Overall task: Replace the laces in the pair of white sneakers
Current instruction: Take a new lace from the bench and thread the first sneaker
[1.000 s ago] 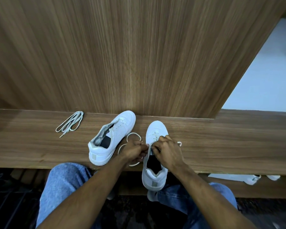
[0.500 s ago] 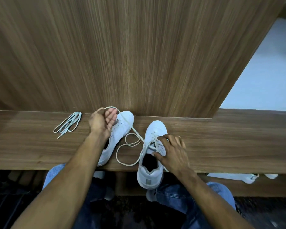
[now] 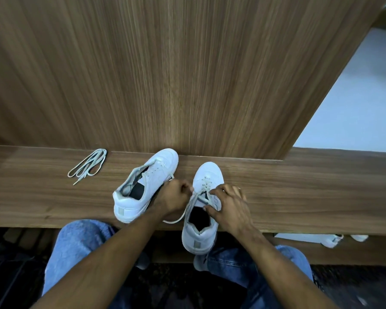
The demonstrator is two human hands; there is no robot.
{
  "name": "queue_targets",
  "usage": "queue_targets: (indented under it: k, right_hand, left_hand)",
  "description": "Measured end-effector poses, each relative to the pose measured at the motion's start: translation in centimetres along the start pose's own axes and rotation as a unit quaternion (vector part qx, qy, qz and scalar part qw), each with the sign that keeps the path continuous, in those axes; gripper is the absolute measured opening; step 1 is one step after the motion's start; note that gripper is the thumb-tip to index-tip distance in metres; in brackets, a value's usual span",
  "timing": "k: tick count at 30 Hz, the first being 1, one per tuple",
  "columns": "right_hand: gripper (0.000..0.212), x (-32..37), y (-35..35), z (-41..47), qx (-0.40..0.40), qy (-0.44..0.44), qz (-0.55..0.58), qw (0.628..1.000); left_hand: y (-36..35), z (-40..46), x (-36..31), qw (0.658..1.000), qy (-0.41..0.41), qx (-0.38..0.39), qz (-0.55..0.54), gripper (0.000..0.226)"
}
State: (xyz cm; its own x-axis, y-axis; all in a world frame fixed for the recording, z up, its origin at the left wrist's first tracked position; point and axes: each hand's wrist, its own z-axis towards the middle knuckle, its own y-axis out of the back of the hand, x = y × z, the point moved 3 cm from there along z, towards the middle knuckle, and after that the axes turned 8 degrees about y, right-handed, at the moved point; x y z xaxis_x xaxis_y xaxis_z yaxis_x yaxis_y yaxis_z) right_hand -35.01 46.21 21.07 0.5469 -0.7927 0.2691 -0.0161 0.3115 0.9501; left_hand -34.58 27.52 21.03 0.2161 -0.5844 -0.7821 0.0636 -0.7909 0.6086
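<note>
On a wooden ledge [image 3: 299, 186] below a wood-panelled wall [image 3: 165, 74], both hands pinch the sneaker [image 3: 206, 175] lace [image 3: 188, 207].

Wooden ledge [image 3: 310, 192] with two white sneakers [image 3: 143, 188] [image 3: 206, 197] and a loose lace bundle [image 3: 88, 165].
</note>
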Motion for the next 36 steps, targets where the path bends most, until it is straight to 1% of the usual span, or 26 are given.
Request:
queue_targets:
  k: [1,2,4,5,6,7,8,9,10,11,12,14,15,16,17,18,20,21,23,26,28,30,32,34,35,36]
  right_hand:
    - [0.049,0.1,-0.1,0.1,-0.002,0.000,0.003,1.000]
    - [0.049,0.0,-0.1,0.0,-0.002,-0.003,0.004,1.000]
    - [0.049,0.0,-0.3,0.0,-0.003,-0.008,0.007,1.000]
    - [0.049,-0.1,-0.3,0.0,-0.003,-0.011,0.008,1.000]
    - [0.049,-0.1,-0.4,-0.1,-0.003,-0.015,0.012,1.000]
    - [0.050,-0.1,-0.4,-0.1,-0.003,-0.018,0.017,1.000]
    - [0.051,0.0,-0.4,-0.2,-0.003,-0.021,0.022,1.000]
    - [0.052,0.0,-0.4,-0.2,-0.004,-0.025,0.028,0.999]
    - [0.052,0.1,-0.4,-0.2,-0.006,-0.031,0.034,0.999]
    - [0.053,0.2,-0.4,-0.3,-0.009,-0.037,0.042,0.998]
    - [0.054,0.3,-0.4,-0.3,-0.014,-0.043,0.049,0.998]
    - [0.056,0.4,-0.3,-0.4,-0.017,-0.057,0.058,0.997]
    - [0.056,0.4,-0.3,-0.5,-0.018,-0.062,0.062,0.996]
    - [0.055,0.4,-0.2,-0.6,-0.019,-0.065,0.064,0.996]
    - [0.054,0.3,-0.2,-0.6,-0.020,-0.070,0.063,0.995]
    - [0.051,0.3,-0.2,-0.6,-0.019,-0.075,0.057,0.995]
    - [0.042,0.2,-0.4,-0.6,-0.020,-0.083,0.044,0.995]
    - [0.035,0.2,-0.5,-0.6,-0.023,-0.085,0.039,0.995]
    - [0.025,0.1,-0.5,-0.6,-0.012,-0.089,0.029,0.996]
    - [0.034,0.5,-0.4,-0.8,0.023,-0.071,-0.001,0.997]
    - [0.037,0.9,-0.3,-0.7,0.028,-0.059,-0.018,0.998]
    - [0.041,1.2,-0.4,-0.6,0.028,-0.060,-0.024,0.998]
    - [0.043,1.5,-0.3,-0.6,0.021,-0.069,-0.011,0.997]
    - [0.042,1.3,-0.1,-0.9,0.019,-0.076,0.004,0.997]
    - [0.042,1.3,0.0,-0.9,0.022,-0.075,0.007,0.997]
    - [0.042,1.3,0.0,-1.0,0.026,-0.075,0.007,0.997]
  left_hand:
    - [0.9,0.2,-0.1,0.993,0.037,-0.017,-0.107,0.030]
    - [1.6,0.5,-0.3,0.966,0.089,-0.034,-0.240,0.028]
    - [4.0,1.1,-0.8,0.862,0.176,-0.075,-0.469,0.021]
    - [5.3,1.5,-1.0,0.814,0.187,-0.091,-0.542,0.021]
    - [6.6,2.1,-1.0,0.779,0.191,-0.101,-0.589,0.022]
    - [7.8,2.4,-1.0,0.755,0.182,-0.102,-0.622,0.024]
    - [8.4,2.8,-0.7,0.752,0.181,-0.107,-0.624,0.023]
    - [8.7,2.9,-0.6,0.758,0.183,-0.110,-0.616,0.020]
    - [8.5,2.8,-0.4,0.776,0.189,-0.112,-0.591,0.015]
    - [7.9,2.5,-0.3,0.802,0.188,-0.104,-0.557,0.015]
    - [7.1,2.1,-0.1,0.844,0.170,-0.111,-0.497,0.024]
    - [5.1,1.5,0.3,0.939,0.076,-0.119,-0.314,0.040]
    - [3.7,1.2,0.6,0.972,0.016,-0.094,-0.216,0.039]
    - [2.5,0.6,0.5,0.989,-0.030,-0.049,-0.138,0.032]
    - [1.2,0.3,0.8,0.995,-0.066,-0.005,-0.079,0.023]
    - [0.2,-0.2,0.9,0.996,-0.076,0.034,-0.033,0.018]
    - [-0.8,-0.7,0.8,0.995,-0.068,0.063,0.021,0.013]
    - [-0.9,-0.7,0.9,0.995,-0.069,0.053,0.044,0.010]
    - [-0.4,-0.7,0.5,0.994,-0.060,0.003,0.090,0.015]
    - [2.0,-0.6,0.4,0.986,0.024,-0.084,0.140,0.014]
    - [2.5,-0.7,0.6,0.980,0.061,-0.104,0.157,0.015]
    - [2.0,-0.8,0.9,0.985,0.093,-0.085,0.116,0.016]
    - [1.5,-0.4,1.3,0.992,0.124,-0.028,-0.009,0.018]
    - [1.2,-0.1,1.5,0.972,0.166,0.062,-0.155,0.017]
    - [1.2,0.0,1.6,0.959,0.179,0.096,-0.196,0.016]
    - [1.2,0.0,1.7,0.957,0.176,0.121,-0.195,0.017]
